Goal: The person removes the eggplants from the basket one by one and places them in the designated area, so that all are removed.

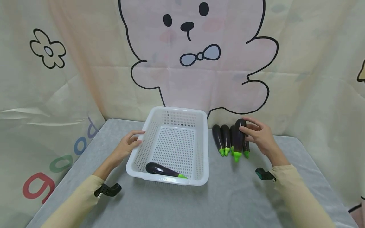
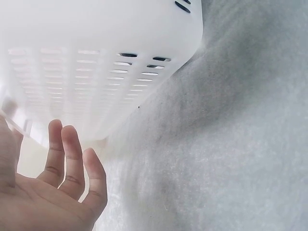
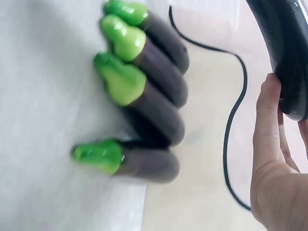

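My right hand (image 1: 260, 136) pinches a dark purple eggplant (image 1: 238, 137) between thumb and fingers, its green stem pointing down toward me in the head view. Several more eggplants (image 3: 159, 74) lie side by side on the table beneath it, green stems toward the near side. My left hand (image 1: 127, 146) is at the left rim of a white perforated plastic basket (image 1: 206, 142), thumb and fingertips touching the rim. In the left wrist view its other fingers (image 2: 72, 159) extend loosely beside the basket's outer wall. One eggplant (image 1: 162, 170) lies inside along the basket's near wall.
The table (image 1: 228, 202) has a grey cloth cover. Close behind it hangs a cream curtain (image 1: 99, 79) with a cartoon bear, and its sides close in at left and right. The basket stands left of the eggplant row.
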Action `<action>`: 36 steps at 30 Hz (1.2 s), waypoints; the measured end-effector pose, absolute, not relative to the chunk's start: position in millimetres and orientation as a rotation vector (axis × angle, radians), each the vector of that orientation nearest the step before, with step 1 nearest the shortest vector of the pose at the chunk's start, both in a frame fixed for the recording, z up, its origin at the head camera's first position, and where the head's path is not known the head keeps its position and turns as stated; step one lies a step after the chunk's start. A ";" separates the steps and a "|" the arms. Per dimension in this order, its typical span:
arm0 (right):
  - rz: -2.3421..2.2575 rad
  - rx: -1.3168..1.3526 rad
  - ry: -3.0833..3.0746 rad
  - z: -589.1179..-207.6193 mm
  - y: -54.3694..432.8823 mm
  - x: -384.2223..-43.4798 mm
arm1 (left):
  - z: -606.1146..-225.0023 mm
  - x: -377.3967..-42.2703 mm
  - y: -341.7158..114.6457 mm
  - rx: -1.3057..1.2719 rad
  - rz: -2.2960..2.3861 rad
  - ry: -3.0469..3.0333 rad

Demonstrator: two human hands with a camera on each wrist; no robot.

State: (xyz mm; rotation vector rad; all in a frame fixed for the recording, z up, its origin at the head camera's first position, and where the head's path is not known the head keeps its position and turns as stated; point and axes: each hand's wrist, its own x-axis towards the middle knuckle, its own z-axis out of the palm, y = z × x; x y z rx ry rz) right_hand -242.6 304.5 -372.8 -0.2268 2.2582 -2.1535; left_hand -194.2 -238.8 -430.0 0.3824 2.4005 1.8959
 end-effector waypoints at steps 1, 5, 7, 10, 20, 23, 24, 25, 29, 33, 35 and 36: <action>-2.150 -0.220 2.260 -374.0 307.8 -242.2 | -430.0 -194.3 -238.8 0.385 1.896 2.401; -2.145 -0.183 2.259 -377.5 319.6 -239.7 | -430.8 -194.9 -239.2 0.391 1.893 2.404; -2.130 -0.162 2.271 -379.7 325.6 -239.8 | -430.9 -194.7 -239.3 0.388 1.893 2.405; -2.113 -0.139 2.282 -382.2 334.0 -240.6 | -430.8 -194.2 -239.5 0.380 1.899 2.402; -1.987 -0.067 2.305 -389.4 362.0 -246.3 | -431.3 -194.5 -239.7 0.391 1.907 2.392; -1.921 -0.028 2.339 -393.7 370.3 -252.0 | -431.7 -194.7 -239.4 0.383 1.898 2.402; -1.904 -0.020 2.347 -395.2 373.1 -254.2 | -431.8 -194.9 -239.4 0.375 1.897 2.404; -1.898 -0.010 2.347 -396.5 375.8 -256.3 | -431.8 -195.1 -239.5 0.372 1.896 2.405; -1.874 -0.035 2.349 -402.6 388.5 -265.7 | -431.7 -196.0 -239.2 0.354 1.896 2.405; -1.867 -0.059 2.326 -409.3 401.2 -274.1 | -431.0 -195.6 -239.2 0.373 1.894 2.404; -1.842 -0.064 2.333 -412.6 406.9 -277.8 | -430.5 -195.3 -239.0 0.372 1.898 2.401; -1.827 -0.062 2.336 -414.0 409.3 -279.5 | -430.2 -195.2 -238.8 0.373 1.900 2.398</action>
